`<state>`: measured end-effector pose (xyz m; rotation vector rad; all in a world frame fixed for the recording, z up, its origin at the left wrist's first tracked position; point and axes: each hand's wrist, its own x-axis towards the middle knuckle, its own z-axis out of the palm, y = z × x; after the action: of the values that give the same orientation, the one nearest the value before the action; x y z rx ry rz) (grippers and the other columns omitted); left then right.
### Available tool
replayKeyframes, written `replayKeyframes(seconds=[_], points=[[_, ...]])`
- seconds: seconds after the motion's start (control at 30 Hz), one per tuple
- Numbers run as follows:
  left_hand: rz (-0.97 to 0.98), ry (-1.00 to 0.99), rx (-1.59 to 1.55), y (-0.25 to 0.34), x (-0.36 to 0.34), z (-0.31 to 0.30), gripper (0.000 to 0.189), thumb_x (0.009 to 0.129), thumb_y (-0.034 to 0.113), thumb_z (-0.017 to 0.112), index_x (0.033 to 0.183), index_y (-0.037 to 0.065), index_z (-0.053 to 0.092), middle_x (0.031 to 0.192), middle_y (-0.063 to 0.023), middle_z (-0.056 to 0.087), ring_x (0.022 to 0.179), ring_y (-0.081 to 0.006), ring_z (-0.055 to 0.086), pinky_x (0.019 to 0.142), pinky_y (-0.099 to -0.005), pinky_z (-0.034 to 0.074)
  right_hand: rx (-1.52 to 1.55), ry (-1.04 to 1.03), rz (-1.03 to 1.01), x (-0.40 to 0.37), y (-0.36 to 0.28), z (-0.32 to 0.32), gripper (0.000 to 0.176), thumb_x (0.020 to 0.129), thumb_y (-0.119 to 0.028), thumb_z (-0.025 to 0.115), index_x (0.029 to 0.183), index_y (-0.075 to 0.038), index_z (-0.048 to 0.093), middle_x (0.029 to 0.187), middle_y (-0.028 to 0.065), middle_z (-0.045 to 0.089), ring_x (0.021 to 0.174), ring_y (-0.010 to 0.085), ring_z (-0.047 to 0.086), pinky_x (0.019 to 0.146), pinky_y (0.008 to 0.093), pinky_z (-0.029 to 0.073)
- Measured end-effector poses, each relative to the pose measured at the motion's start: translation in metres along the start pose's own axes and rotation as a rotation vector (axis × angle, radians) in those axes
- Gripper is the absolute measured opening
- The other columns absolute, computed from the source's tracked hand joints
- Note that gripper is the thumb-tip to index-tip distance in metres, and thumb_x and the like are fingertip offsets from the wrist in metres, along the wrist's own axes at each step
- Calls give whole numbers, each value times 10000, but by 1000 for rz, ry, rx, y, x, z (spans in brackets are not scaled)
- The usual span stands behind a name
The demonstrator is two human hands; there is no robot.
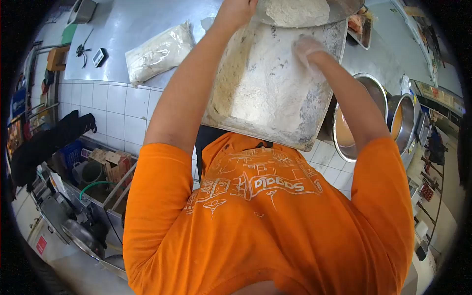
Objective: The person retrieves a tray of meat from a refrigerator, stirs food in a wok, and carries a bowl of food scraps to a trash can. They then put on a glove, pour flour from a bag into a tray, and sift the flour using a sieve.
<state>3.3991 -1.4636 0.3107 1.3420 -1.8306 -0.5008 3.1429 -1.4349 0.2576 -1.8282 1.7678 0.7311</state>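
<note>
A wide metal tray (275,88) dusted with white flour lies in front of me, its near edge close to my orange shirt. At the top, a round, shallow sieve (339,11) with a mound of flour (297,12) sits over the tray's far end. My left hand (238,14) is closed at the sieve's left rim; its fingers are partly cut off by the frame edge. My right hand (309,48), in a clear plastic glove, is over the right side of the tray, just below the sieve. Its fingers are blurred, and I see nothing held in them.
A clear bag of white powder (160,54) lies on the steel table (128,24) at left, near a small digital timer (99,57). Two steel pots (369,81) (407,105) with orange liquid stand at right. Behind them is a small tray (365,37) with food.
</note>
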Motion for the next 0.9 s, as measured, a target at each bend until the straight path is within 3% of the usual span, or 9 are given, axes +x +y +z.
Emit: replayKeyframes(seconds=[0.07, 0.13, 0.2, 0.3, 0.33, 0.43, 0.53, 0.67, 0.9], points=[[-38, -19, -45, 0, -2, -2, 228, 840, 123, 522, 943, -75, 565, 920, -319, 587, 912, -471, 564, 800, -493, 457, -34, 54, -48, -57, -22, 27, 506, 946, -303, 308, 1317, 9, 452, 1358, 258, 450, 1195, 398, 504, 1008, 436, 414], [-83, -26, -48, 1, -1, -4, 245, 845, 136, 528, 964, -77, 557, 925, -326, 590, 911, -472, 570, 799, -498, 458, -200, 253, -394, -87, -15, 88, 386, 898, -232, 451, 1192, 15, 492, 1192, 267, 512, 1008, 447, 569, 910, 453, 469], [-120, -32, -50, 4, -1, -6, 261, 849, 146, 534, 982, -78, 549, 928, -331, 593, 910, -473, 574, 799, -501, 459, -76, 14, -201, -144, -52, 73, 397, 895, -258, 469, 1188, 9, 497, 1159, 263, 540, 994, 427, 573, 891, 440, 468], [-132, -45, -53, 7, -1, -8, 274, 852, 152, 541, 997, -81, 538, 933, -335, 594, 912, -473, 577, 802, -504, 460, -48, -203, -412, -150, -55, 77, 368, 906, -153, 400, 1251, -62, 492, 1125, 257, 544, 1040, 394, 579, 931, 403, 469], [-124, -45, -48, 7, -1, -8, 274, 853, 151, 542, 997, -81, 537, 935, -335, 593, 915, -472, 576, 804, -504, 460, -37, -150, -327, -140, -52, 86, 346, 903, -221, 442, 1193, -46, 513, 1138, 263, 550, 1036, 376, 587, 912, 394, 477], [-131, -43, -70, 10, -4, -9, 279, 852, 149, 546, 1004, -84, 533, 945, -336, 590, 926, -472, 573, 807, -505, 460, 626, -70, 104, -130, -54, 110, 445, 923, -340, 457, 1251, -43, 498, 1236, 232, 538, 1090, 348, 574, 931, 391, 469], [-112, -35, -55, 11, -1, -13, 283, 850, 146, 547, 1010, -86, 529, 947, -338, 587, 930, -478, 568, 808, -507, 459, 780, 104, 49, -104, -69, 169, 581, 935, -448, 433, 1350, -41, 428, 1321, 181, 518, 1142, 329, 552, 967, 403, 448], [-118, -56, 3, 7, -7, -9, 298, 859, 193, 567, 970, -83, 547, 937, -306, 596, 901, -453, 582, 803, -488, 473, 1716, -575, 106, -144, -146, 80, 548, 949, -420, 417, 1318, -17, 464, 1237, 147, 583, 1155, 288, 538, 1032, 425, 388], [-104, -92, 45, 9, -3, -14, 304, 856, 202, 576, 941, -87, 545, 950, -293, 604, 890, -436, 592, 801, -471, 484, 2208, -812, -176, -102, -172, 103, 437, 973, -355, 375, 1194, -34, 572, 1144, 107, 633, 943, 273, 645, 861, 421, 527]])
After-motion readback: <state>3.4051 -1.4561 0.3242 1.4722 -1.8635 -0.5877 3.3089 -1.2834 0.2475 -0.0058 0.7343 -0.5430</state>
